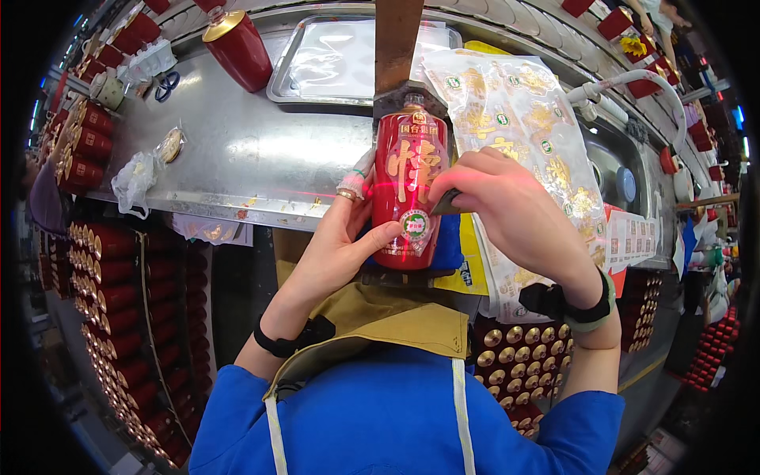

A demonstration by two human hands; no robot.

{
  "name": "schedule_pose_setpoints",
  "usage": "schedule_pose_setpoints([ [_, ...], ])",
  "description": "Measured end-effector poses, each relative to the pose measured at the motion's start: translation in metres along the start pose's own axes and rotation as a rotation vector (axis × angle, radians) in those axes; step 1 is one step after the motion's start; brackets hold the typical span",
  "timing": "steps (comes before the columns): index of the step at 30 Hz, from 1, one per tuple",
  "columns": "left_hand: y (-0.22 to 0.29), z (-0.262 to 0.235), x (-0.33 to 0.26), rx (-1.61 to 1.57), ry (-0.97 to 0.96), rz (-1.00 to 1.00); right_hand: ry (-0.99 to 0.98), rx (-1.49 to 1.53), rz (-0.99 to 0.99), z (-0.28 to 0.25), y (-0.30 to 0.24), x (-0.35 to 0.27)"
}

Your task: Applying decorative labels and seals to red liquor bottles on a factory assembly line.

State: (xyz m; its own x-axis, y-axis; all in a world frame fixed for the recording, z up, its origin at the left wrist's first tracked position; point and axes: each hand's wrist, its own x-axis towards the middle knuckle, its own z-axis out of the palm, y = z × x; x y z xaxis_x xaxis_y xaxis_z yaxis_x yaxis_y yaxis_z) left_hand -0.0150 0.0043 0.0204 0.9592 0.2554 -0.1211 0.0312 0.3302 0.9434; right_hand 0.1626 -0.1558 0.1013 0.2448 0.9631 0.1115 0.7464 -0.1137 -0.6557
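Note:
A red bottle (pixel 406 194) with gold characters and a round green-and-white emblem lies in the middle, its neck pointing away from me. My left hand (pixel 336 237) is closed around its left side, the thumb resting beside the emblem and a wrapping on one finger. In my right hand (pixel 507 202), a small dark flat scraper (pixel 446 201) is pinched between thumb and fingers. The scraper's edge touches, or nearly touches, the bottle's right side beside the large gold character. A red laser line crosses the bottle and my right hand.
Clear sheets of gold decals (pixel 546 150) lie to the right, beside a sink (pixel 625 170). Behind the bottle stands a rusty metal post (pixel 397 43). A metal tray (pixel 332 59), another red bottle (pixel 239 51), scissors (pixel 167 85) and a crumpled plastic bag (pixel 136 182) are on the left.

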Motion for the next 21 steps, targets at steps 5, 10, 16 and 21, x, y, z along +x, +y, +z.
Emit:
schedule_pose_setpoints([
  [5, -0.002, 0.002, 0.000, 0.002, 0.010, 0.028, -0.265, -0.087, -0.056, -0.004, 0.002, 0.010],
  [10, -0.005, 0.003, 0.001, -0.029, 0.027, 0.054, -0.326, -0.063, -0.065, -0.004, 0.007, 0.007],
  [16, -0.005, 0.015, 0.003, 0.085, 0.087, 0.040, -0.088, -0.111, 0.036, -0.001, 0.033, -0.003],
  [21, -0.005, 0.012, 0.008, 0.051, 0.103, 0.030, 0.348, 0.576, 0.466, 0.016, 0.039, 0.011],
])
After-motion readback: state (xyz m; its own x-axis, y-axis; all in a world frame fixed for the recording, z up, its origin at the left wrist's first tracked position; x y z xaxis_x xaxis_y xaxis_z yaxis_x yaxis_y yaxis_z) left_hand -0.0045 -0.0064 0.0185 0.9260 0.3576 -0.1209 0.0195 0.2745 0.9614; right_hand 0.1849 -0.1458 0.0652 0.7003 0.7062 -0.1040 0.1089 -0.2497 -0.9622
